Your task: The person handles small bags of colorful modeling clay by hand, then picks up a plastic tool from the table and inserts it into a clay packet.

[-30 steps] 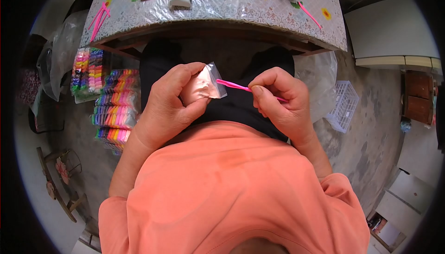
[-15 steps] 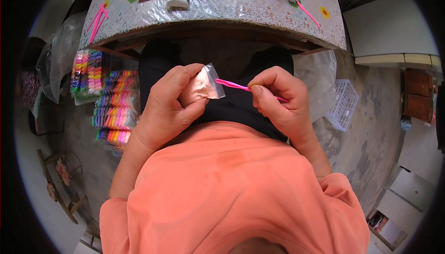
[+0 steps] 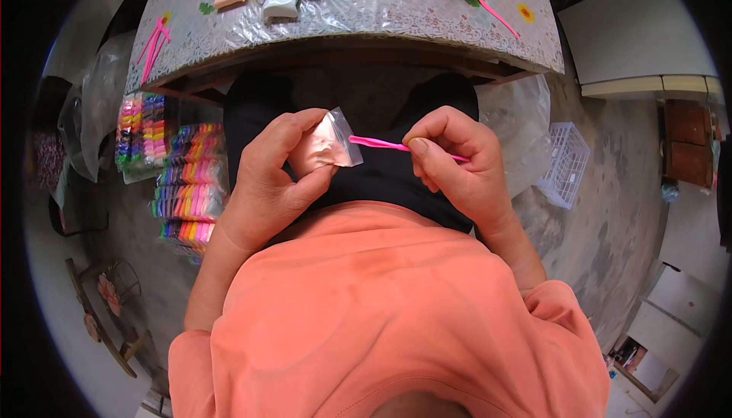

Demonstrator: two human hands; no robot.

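Note:
Over my lap, my left hand (image 3: 280, 160) grips a small clear packet of peach-coloured modelling clay (image 3: 323, 143) between thumb and fingers. The packet's transparent end flap points to the right. Facing it, my right hand (image 3: 457, 149) pinches a thin pink plastic modelling tool (image 3: 377, 143). The tool lies nearly level, its wider tip close beside the packet's flap; whether they touch I cannot tell. Its other end pokes out below the right thumb.
Ahead is a table (image 3: 366, 25) with a patterned plastic cover, bearing several coloured clay packets (image 3: 280, 5) and pink tools (image 3: 155, 52). Bundles of colourful packets (image 3: 191, 181) stand on the floor at left. A white plastic basket (image 3: 565, 165) sits at right by a clear plastic bag (image 3: 515, 136).
The view has shifted slightly, so the table sits a little to the left. Both hands keep their holds, the tool tip staying close to the packet's flap.

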